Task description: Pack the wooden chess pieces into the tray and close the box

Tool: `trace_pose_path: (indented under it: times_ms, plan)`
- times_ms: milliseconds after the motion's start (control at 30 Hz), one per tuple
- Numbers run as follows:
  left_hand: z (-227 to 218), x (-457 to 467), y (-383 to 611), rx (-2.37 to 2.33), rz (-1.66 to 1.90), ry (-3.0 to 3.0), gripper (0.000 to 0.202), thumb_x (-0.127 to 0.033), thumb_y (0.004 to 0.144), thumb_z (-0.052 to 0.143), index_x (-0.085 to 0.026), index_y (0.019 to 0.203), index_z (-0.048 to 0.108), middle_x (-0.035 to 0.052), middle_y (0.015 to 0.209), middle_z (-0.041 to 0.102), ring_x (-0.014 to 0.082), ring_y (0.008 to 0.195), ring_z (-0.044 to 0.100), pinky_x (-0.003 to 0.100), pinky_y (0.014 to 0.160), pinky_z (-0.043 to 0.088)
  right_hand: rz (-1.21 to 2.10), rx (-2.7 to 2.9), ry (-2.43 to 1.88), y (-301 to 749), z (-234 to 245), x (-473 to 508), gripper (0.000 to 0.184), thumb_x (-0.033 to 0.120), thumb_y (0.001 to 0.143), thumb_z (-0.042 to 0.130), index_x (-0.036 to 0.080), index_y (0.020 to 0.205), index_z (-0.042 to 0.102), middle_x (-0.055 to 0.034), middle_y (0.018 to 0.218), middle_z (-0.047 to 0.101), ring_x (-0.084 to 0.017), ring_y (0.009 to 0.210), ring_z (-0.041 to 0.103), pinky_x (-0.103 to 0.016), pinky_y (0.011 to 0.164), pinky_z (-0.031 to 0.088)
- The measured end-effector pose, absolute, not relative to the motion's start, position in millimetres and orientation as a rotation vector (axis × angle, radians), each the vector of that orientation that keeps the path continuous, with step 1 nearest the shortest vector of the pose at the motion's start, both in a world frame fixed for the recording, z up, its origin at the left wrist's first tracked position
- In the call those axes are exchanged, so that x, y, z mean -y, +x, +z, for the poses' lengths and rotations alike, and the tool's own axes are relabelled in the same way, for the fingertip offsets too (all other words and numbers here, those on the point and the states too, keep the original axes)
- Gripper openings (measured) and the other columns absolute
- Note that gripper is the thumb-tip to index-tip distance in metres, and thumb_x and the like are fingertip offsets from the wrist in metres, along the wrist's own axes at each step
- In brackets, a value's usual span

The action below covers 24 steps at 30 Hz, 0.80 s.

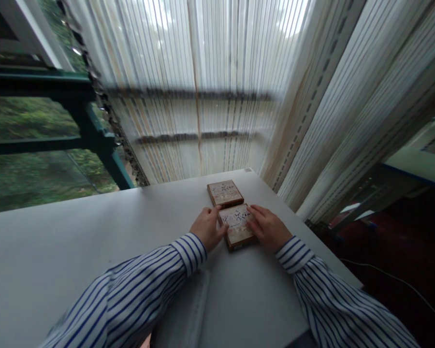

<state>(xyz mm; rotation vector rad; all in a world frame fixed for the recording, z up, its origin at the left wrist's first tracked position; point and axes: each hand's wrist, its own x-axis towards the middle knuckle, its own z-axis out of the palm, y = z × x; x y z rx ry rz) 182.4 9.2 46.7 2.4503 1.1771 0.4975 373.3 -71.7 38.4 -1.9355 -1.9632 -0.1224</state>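
Observation:
A flat, printed cardboard box with dark lettering and brown edges lies on the white table, held between my two hands. My left hand grips its left side, the thumb resting near the front left part of the lid. On the opposite side, my right hand closes on the right edge, fingers reaching to the far right corner. Just beyond it lies a second, matching box, its near edge close to the held one; I cannot tell whether they touch. The undersides of both boxes are hidden.
The white table reaches toward a striped sheer curtain and a green-framed window. Under my left forearm lies a pale, flat item. Another desk stands to the right, with a cable on the dark floor.

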Motion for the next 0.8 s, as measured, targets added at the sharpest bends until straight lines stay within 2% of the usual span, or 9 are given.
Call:
trace_pose_path:
  times_ms: [100, 200, 333, 500, 600, 800]
  plan:
    - [46, -2, 177, -0.983, 0.419, 2.628, 0.060, -0.048, 0.071, 0.053, -0.016, 0.122, 0.046, 0.0148, 0.127, 0.040, 0.0279, 0.114, 0.043, 0.037, 0.096, 0.035, -0.245, 2.143, -1.825, 370, 33, 79, 0.040, 0.031, 0.085, 0.039, 0.013, 0.119, 0.049, -0.0134, 0.124, 0.048, -0.024, 0.112, 0.044, -0.039, 0.091, 0.040]
    - [40, 3, 176, -0.927, 0.294, 2.685, 0.066, -0.057, 0.068, 0.052, -0.016, 0.119, 0.049, 0.0146, 0.127, 0.040, 0.0302, 0.111, 0.045, 0.038, 0.094, 0.037, -0.275, 2.199, -1.795, 370, 28, 80, 0.038, 0.031, 0.086, 0.037, 0.014, 0.117, 0.052, -0.0135, 0.123, 0.050, -0.024, 0.113, 0.043, -0.041, 0.092, 0.039]
    - [39, 5, 177, -0.934, 0.270, 2.738, 0.065, -0.061, 0.069, 0.047, -0.017, 0.117, 0.050, 0.0142, 0.125, 0.041, 0.0311, 0.109, 0.046, 0.039, 0.092, 0.039, -0.285, 2.216, -1.780, 373, 23, 79, 0.039, 0.030, 0.087, 0.035, 0.011, 0.118, 0.052, -0.0145, 0.122, 0.050, -0.024, 0.115, 0.042, -0.040, 0.097, 0.036]
    - [46, 9, 175, -0.914, 0.288, 2.793, 0.065, -0.060, 0.070, 0.046, -0.016, 0.117, 0.049, 0.0164, 0.127, 0.040, 0.0317, 0.114, 0.042, 0.041, 0.092, 0.038, -0.270, 2.213, -1.744, 376, 22, 86, 0.044, 0.035, 0.086, 0.038, 0.008, 0.119, 0.050, -0.0178, 0.124, 0.047, -0.025, 0.117, 0.039, -0.041, 0.098, 0.035]
    - [49, 11, 174, -0.882, 0.264, 2.805, 0.065, -0.058, 0.070, 0.048, -0.015, 0.119, 0.047, 0.0176, 0.130, 0.038, 0.0318, 0.115, 0.041, 0.041, 0.094, 0.036, -0.235, 2.195, -1.726, 379, 22, 95, 0.046, 0.039, 0.084, 0.041, 0.010, 0.119, 0.051, -0.0182, 0.125, 0.046, -0.026, 0.118, 0.039, -0.043, 0.097, 0.035]
    - [51, 13, 179, -0.892, 0.132, 2.730, 0.063, -0.045, 0.068, 0.057, -0.011, 0.119, 0.047, 0.0200, 0.131, 0.036, 0.0316, 0.116, 0.041, 0.038, 0.095, 0.037, -0.089, 2.162, -1.750, 383, 14, 101, 0.049, 0.036, 0.082, 0.046, 0.010, 0.123, 0.045, -0.0188, 0.129, 0.041, -0.026, 0.117, 0.041, -0.041, 0.096, 0.038]
